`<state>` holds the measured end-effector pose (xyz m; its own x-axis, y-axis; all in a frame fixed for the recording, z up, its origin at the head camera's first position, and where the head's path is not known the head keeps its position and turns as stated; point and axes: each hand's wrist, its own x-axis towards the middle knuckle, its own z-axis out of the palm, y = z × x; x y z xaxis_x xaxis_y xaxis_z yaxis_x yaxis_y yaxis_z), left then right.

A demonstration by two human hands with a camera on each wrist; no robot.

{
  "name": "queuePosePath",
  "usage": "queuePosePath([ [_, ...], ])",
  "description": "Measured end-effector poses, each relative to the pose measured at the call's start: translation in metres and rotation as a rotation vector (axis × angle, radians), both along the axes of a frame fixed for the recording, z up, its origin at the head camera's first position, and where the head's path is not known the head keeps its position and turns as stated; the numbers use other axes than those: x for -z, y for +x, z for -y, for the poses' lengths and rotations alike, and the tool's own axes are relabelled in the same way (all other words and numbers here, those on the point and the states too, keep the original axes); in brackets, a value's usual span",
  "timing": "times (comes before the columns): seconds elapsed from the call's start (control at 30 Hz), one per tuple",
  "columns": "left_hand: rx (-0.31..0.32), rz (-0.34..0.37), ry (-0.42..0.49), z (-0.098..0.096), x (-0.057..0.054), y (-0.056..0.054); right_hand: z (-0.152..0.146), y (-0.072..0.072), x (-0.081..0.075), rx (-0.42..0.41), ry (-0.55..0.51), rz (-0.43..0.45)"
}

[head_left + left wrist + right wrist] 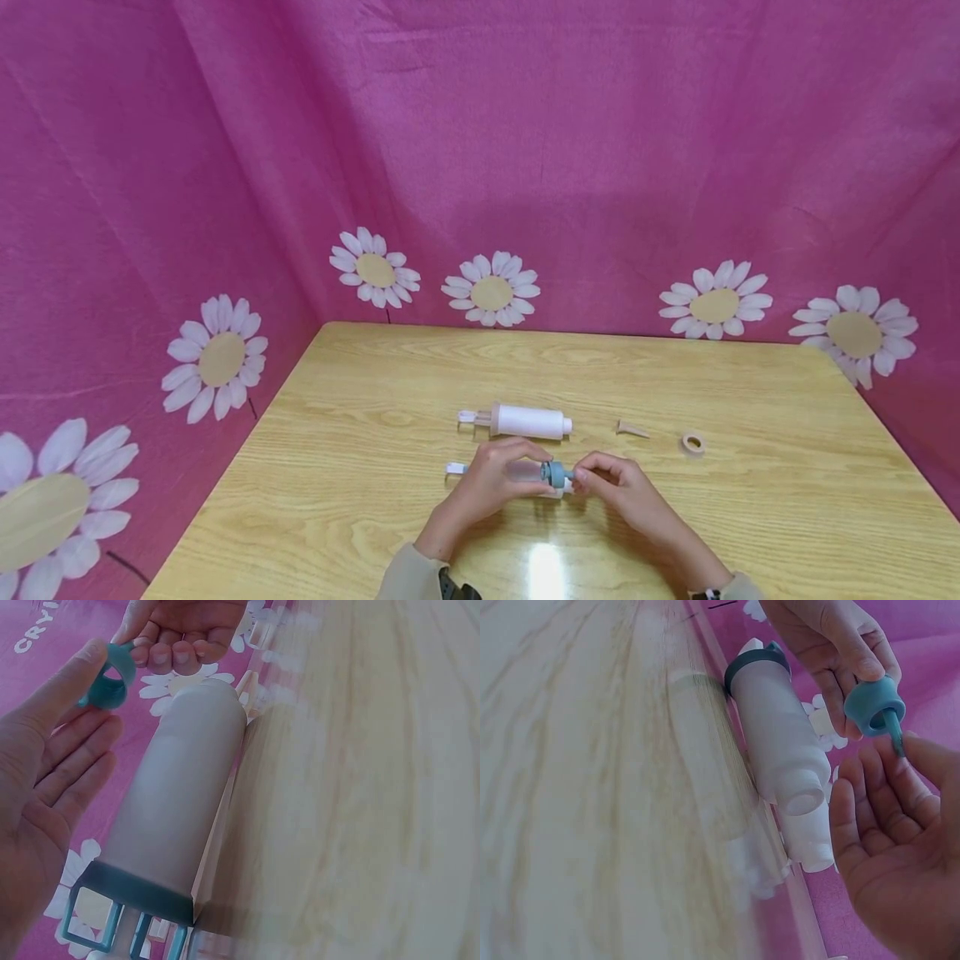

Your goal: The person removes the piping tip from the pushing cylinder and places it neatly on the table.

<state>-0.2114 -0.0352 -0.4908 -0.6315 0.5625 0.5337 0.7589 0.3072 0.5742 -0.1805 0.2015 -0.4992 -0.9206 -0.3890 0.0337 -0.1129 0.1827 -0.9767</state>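
Note:
My left hand holds a teal ring-shaped cap between thumb and fingers. A slim teal nozzle runs into the cap's opening, its outer end pinched by the thumb and fingers of my right hand. Both hands meet above a pale cylindrical barrel, which lies on its side on the table. Around the barrel's left end sits a teal collar with looped handles. In the head view my left hand covers part of this barrel.
Behind the hands lies a second white barrel with a beige collar. A small beige nozzle and a beige ring rest to its right. Pink cloth with daisies borders the wooden table.

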Motion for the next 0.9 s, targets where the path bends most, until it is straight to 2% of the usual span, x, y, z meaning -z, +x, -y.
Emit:
queuePosePath([
  [0.33,-0.013,-0.028,0.029,0.0001,-0.0015,0.001,-0.0003,0.0005,-0.0016,-0.017,-0.01,0.01],
  [0.63,-0.014,-0.004,0.05,0.0007,-0.003,0.0015,0.001,0.0011,-0.0018,-0.004,-0.012,0.008],
  [0.9,-0.03,0.016,0.055,0.001,-0.0016,0.0013,0.0091,0.004,-0.0063,0.075,0.013,0.012],
])
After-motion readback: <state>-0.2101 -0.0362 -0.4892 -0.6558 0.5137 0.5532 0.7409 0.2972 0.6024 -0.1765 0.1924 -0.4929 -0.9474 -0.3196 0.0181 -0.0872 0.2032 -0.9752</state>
